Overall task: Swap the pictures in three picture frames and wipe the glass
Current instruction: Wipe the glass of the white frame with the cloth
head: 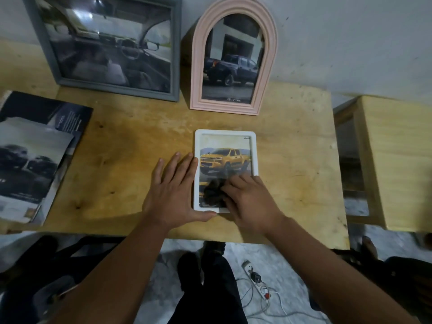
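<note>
A small white frame with a yellow pickup picture lies flat on the wooden table. My left hand lies flat on the table against the frame's left edge, fingers straight, thumb along its bottom edge. My right hand presses a dark cloth onto the lower part of the glass; the hand is blurred. A grey frame with a car-interior picture and a pink arched frame with a dark pickup picture lean on the wall at the back.
Loose car brochure pages lie stacked at the table's left end. A second wooden table stands to the right. Below the table edge are my legs, and a power strip with cables on the floor.
</note>
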